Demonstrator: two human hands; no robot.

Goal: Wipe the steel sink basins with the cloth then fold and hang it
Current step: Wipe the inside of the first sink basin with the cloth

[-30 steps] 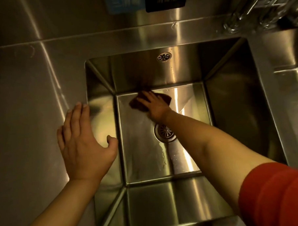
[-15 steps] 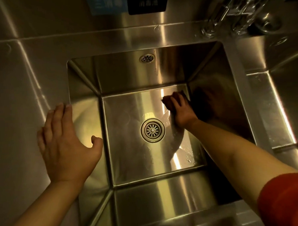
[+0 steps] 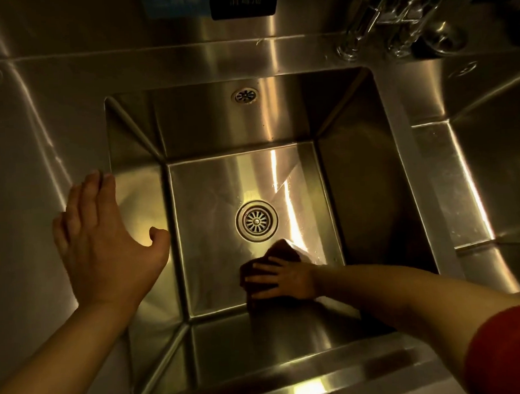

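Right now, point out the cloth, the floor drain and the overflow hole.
cloth [image 3: 280, 251]: head view, bare corner beyond the fingers.
floor drain [image 3: 256, 221]: head view, strainer centre.
overflow hole [image 3: 245, 95]: head view, centre, back wall.

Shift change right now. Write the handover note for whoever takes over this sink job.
Left hand: open, flat at the left rim of the basin, holding nothing.
Right hand: fingers straight, pressing the dark cloth on the basin floor, near front right corner, just below the drain.
Done: wiping of this basin floor under way.
Left: finish this basin, wipe the second basin on the right, then fold and hang the cloth.
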